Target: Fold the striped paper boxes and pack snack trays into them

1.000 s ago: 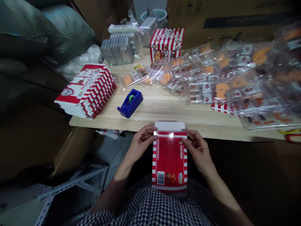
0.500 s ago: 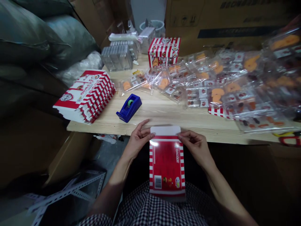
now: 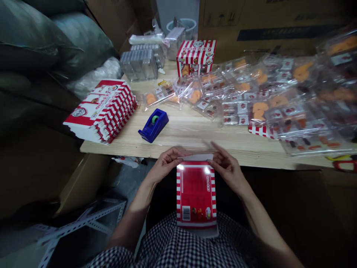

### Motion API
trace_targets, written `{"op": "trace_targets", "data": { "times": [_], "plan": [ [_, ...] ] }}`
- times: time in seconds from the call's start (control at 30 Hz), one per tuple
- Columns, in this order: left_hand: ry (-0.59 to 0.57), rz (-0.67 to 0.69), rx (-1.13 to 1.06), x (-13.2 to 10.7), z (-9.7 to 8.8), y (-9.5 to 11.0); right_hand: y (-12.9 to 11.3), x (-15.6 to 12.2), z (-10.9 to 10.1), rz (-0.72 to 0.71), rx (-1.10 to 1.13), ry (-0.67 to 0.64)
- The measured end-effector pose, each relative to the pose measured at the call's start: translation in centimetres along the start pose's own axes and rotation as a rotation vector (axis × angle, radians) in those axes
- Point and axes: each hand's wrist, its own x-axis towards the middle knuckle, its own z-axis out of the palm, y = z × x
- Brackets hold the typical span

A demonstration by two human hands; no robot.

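Pinching a striped red box (image 3: 196,195) firmly by its far corners with left hand (image 3: 164,167) and right hand (image 3: 230,169), thumbs on top, right forefinger lifted. Extending lengthwise from grip toward checked shirt (image 3: 181,249), just off the table (image 3: 189,137), equally near both hands.

Just beyond both hands we see the front edge of a pale wooden table (image 3: 189,130). Ahead of the left hand (image 3: 167,165) we find a blue tape dispenser (image 3: 153,125), and farther out to its left a stack of flat red-and-white cartons (image 3: 100,109). Well beyond that hand we have clear plastic cases (image 3: 138,65) standing in rows. Far out, between the two hands, sits a striped box (image 3: 196,56). Beyond the right hand (image 3: 227,167) and away to its right, we see overlapping clear packs (image 3: 259,111) with orange pieces, a striped sheet (image 3: 262,130) poking from under them
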Motion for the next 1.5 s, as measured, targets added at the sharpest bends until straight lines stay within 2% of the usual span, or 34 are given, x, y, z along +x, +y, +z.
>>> {"op": "trace_targets", "data": {
  "times": [0.13,0.3,0.5,0.67,0.77,0.83,0.93,1.07,1.33,1.5],
  "plan": [
    [-0.098,-0.032,0.105,-0.2,-0.6,-0.1,0.3,0.2,-0.5,0.007,-0.066,-0.107],
    [-0.072,-0.034,0.236,-0.2,-0.4,-0.2,0.2,0.1,-0.3,0.063,0.068,-0.160],
    [-0.099,0.066,0.313,-0.6,-0.1,0.1,0.4,-0.3,-0.9,-0.034,-0.021,-0.173],
    [-0.133,0.039,0.358,-1.2,-0.6,0.2,0.2,-0.6,-1.5,0.023,-0.096,-0.257],
    [-0.109,-0.005,0.336,-1.0,-0.5,0.4,-0.4,-0.4,-1.0,0.054,-0.105,-0.215],
    [-0.130,-0.054,0.308,-0.6,-0.3,0.7,-0.8,-0.2,-0.7,0.079,-0.081,-0.183],
    [-0.168,-0.116,0.290,0.1,-0.2,1.1,-1.4,0.4,-0.5,0.154,-0.036,-0.200],
    [-0.152,-0.094,0.312,0.8,-0.2,1.4,-1.8,1.0,-0.8,0.183,-0.026,-0.218],
    [-0.077,-0.112,0.260,1.0,0.4,1.4,-1.3,1.2,-0.4,0.189,-0.019,-0.149],
    [-0.095,-0.124,0.213,1.3,0.4,1.6,-1.4,1.6,-0.4,0.190,-0.031,-0.136]
  ]
}}
